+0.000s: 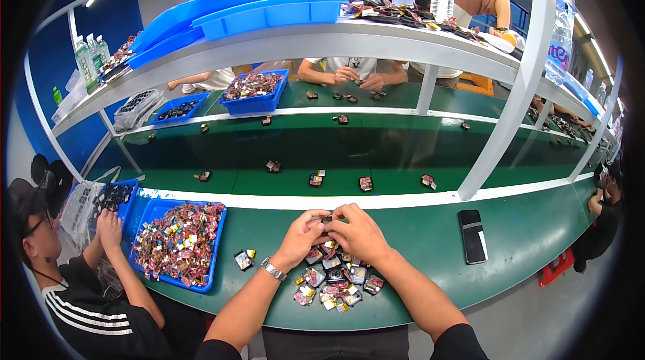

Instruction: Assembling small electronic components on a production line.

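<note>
My left hand (302, 235) and my right hand (358, 233) meet in front of me, fingers closed round a small dark electronic unit (326, 219). Fingers cover most of it, so its details are hidden. Just below my hands, on the green bench (416, 266), lies a heap of similar small black-cased units (334, 276) with red circuit boards and white and yellow labels. One loose unit (244, 260) sits apart, left of my left forearm. My left wrist wears a metal watch (272, 268).
A blue tray (220, 252) of small red-and-white parts stands left, beside a seated co-worker (87, 293). A smartphone (473, 236) lies right. Beyond a white rail, a conveyor belt (383, 151) carries scattered units. Overhead, a shelf (302, 37) holds blue trays. Another person's hands (363, 79) work opposite.
</note>
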Tool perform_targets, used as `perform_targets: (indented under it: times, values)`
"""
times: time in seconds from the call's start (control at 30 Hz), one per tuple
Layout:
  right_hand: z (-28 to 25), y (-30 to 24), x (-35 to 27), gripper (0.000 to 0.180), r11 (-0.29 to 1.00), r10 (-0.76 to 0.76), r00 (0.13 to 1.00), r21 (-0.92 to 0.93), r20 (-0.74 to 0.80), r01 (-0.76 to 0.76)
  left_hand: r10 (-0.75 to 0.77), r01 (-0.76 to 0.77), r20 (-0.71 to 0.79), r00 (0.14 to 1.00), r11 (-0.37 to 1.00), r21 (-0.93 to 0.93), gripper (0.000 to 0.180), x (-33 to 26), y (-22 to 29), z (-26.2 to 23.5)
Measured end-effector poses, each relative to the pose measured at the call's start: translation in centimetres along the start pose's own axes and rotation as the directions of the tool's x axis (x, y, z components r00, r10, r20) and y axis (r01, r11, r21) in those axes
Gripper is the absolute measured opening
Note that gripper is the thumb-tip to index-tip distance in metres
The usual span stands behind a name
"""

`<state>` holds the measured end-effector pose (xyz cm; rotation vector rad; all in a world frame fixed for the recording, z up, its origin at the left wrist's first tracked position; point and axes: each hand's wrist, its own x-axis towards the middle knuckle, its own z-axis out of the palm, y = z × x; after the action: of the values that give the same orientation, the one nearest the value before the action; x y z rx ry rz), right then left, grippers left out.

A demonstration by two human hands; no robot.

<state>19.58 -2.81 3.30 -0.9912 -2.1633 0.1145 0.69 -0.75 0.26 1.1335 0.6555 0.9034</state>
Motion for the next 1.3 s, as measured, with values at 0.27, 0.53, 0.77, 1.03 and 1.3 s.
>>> perform_targets:
  times: [0.27, 0.53, 0.77, 1.03, 1.3]
  values:
    - [-0.8, 0.2, 0.0, 0.014, 0.999, 0.006, 0.998, -0.043, 0.058, -0.003, 0.007, -0.008, -0.024, 1.0, 0.999, -0.042, 0.03, 0.0, -0.3, -0.1]
    - [0.8, 0.5, -0.2, 0.014, 0.992, 0.083, 0.992, 0.103, -0.095, -0.073, 0.031, -0.026, 0.052, 0.998, 0.994, -0.103, 0.033, 0.0, -0.2, -0.1]
    - [1.2, 0.2, -0.4, 0.007, 0.964, 0.2, 0.972, 0.204, -0.125, -0.173, 0.06, -0.05, 0.105, 0.993, 0.995, -0.09, 0.037, -0.1, -0.2, 0.0]
    - [0.5, 0.1, -0.7, 0.007, 0.96, 0.167, 0.982, 0.243, -0.091, -0.14, 0.002, 0.009, 0.095, 0.995, 0.993, -0.116, 0.034, -0.1, -0.2, 0.1]
    - [2.0, -0.9, -0.9, 0.008, 0.965, 0.219, 0.938, 0.2, -0.269, -0.168, 0.0, 0.018, 0.082, 0.997, 0.974, -0.224, 0.03, -0.1, -0.4, -0.2]
